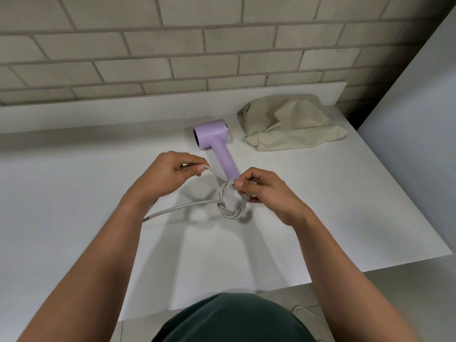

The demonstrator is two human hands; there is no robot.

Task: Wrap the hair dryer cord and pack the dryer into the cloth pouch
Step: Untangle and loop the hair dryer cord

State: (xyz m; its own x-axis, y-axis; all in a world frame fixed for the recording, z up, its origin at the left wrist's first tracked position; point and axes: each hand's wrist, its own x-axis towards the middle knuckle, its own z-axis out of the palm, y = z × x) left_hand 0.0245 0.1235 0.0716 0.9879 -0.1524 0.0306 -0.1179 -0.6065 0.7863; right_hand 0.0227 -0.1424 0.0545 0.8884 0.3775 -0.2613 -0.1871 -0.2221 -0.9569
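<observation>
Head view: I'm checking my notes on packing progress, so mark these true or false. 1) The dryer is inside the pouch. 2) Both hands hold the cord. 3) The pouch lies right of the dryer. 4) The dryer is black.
1) False: the dryer lies on the table, outside the pouch.
2) True: the left hand holds a strand and the right hand pinches the coiled cord.
3) True.
4) False: it is lilac.
</observation>
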